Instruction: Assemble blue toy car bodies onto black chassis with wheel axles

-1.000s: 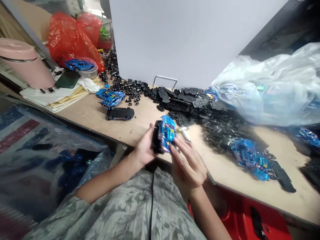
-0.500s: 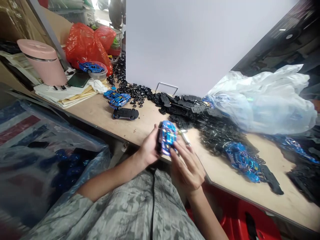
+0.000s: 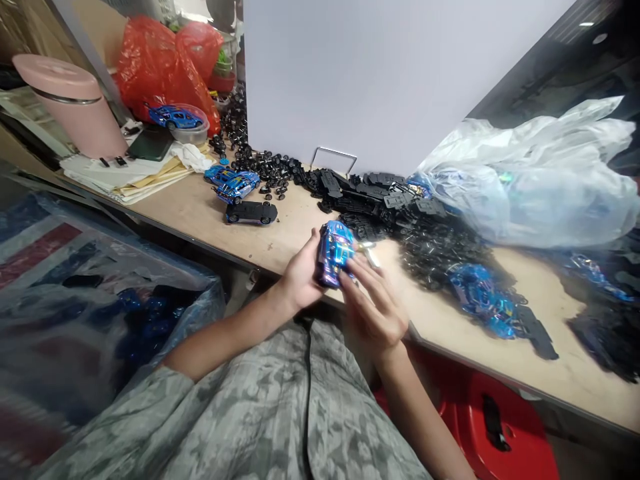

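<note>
A shiny blue toy car is held above the table's front edge, its body side up. My left hand is closed around its left side, thumb along the edge. From the right, the fingertips of my right hand press against the car's lower right side. Behind those fingers lies a metallic tool, partly covered and blurred, so its kind is unclear. Farther left on the table are more blue toy cars and an upturned car with a black base.
Black chassis parts and small wheels lie heaped before a white panel. Clear parts and blue car bodies spread rightward. A pink flask stands left; a lined bin and red stool are below.
The view has tipped slightly downward, so the table's things sit higher in the picture. The toy car stays between both hands, with little change in their hold.
</note>
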